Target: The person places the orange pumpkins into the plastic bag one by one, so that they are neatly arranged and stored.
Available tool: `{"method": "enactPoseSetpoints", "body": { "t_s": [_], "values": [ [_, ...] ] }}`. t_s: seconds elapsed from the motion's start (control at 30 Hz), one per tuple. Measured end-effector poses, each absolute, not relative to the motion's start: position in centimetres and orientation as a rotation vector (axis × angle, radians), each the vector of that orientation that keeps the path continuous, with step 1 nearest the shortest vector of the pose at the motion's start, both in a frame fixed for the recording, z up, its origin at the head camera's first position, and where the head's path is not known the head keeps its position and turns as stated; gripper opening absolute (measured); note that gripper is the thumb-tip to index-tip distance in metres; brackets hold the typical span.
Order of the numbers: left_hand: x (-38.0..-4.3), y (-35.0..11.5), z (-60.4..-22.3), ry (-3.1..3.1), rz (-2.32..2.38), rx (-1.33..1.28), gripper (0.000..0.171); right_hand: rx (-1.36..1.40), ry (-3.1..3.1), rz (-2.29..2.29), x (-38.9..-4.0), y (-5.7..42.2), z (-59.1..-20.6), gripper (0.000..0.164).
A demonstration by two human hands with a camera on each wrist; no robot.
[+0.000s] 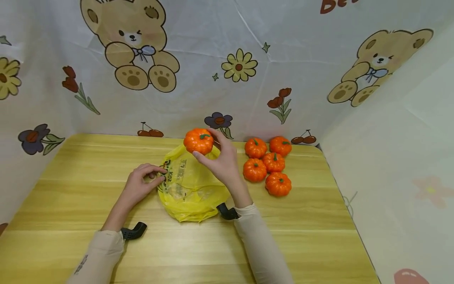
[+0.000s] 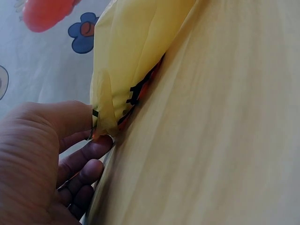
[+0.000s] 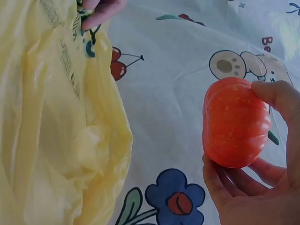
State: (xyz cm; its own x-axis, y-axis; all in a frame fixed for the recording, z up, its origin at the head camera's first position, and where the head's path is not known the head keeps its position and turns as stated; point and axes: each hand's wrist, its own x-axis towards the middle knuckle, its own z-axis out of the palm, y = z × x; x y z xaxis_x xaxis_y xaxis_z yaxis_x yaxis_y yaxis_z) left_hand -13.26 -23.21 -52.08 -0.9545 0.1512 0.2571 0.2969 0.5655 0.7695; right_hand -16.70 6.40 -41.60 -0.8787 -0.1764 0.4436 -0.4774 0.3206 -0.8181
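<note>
A small orange pumpkin (image 1: 198, 141) with a green stem is held up in my right hand (image 1: 224, 159), gripped between thumb and fingers above the far part of a yellow plastic bag (image 1: 198, 193). The right wrist view shows the pumpkin (image 3: 236, 123) apart from the bag (image 3: 42, 140). My left hand (image 1: 140, 182) pinches the bag's left edge between thumb and fingertips. In the left wrist view, the bag's edge (image 2: 105, 108) rises from that pinch (image 2: 70, 140). Dark printing runs along the bag's left side.
Several more orange pumpkins (image 1: 274, 161) sit in a cluster on the wooden table (image 1: 312, 221), right of the bag. A cloth (image 1: 198, 39) printed with bears and flowers hangs behind the table's far edge. Black wrist pieces (image 1: 134, 230) show beside both sleeves.
</note>
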Motion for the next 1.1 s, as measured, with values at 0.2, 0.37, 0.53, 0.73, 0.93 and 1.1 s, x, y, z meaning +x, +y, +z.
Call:
{"method": "enactPoseSetpoints", "body": {
  "t_s": [0.2,0.37,0.53,0.73,0.93,1.1],
  "values": [
    [-13.1,-23.3,-52.1,-2.64,-1.332,-0.391,0.015,0.599,-2.342,1.587,-16.3,5.0,-42.3,0.073],
    [-12.4,-24.1,-52.0,-2.622,-1.3,-0.362,0.016,0.638,-2.366,1.633,-16.1,3.5,-43.0,0.073],
    [-12.8,-24.0,-52.2,-2.631,-1.301,-0.398,0.015,0.609,-2.414,1.641,-16.0,3.1,-43.8,0.074],
    [-13.2,-23.6,-52.3,-2.622,-1.323,-0.39,0.015,0.607,-2.513,1.594,-16.3,2.7,-45.3,0.075],
    [-13.3,-23.3,-52.3,-2.618,-1.322,-0.402,0.014,0.583,-2.56,1.571,-16.5,2.3,-46.5,0.073],
    [-13.3,-23.2,-52.1,-2.614,-1.338,-0.399,0.014,0.559,-2.605,1.606,-16.5,2.1,-47.4,0.076]
  ]
}}
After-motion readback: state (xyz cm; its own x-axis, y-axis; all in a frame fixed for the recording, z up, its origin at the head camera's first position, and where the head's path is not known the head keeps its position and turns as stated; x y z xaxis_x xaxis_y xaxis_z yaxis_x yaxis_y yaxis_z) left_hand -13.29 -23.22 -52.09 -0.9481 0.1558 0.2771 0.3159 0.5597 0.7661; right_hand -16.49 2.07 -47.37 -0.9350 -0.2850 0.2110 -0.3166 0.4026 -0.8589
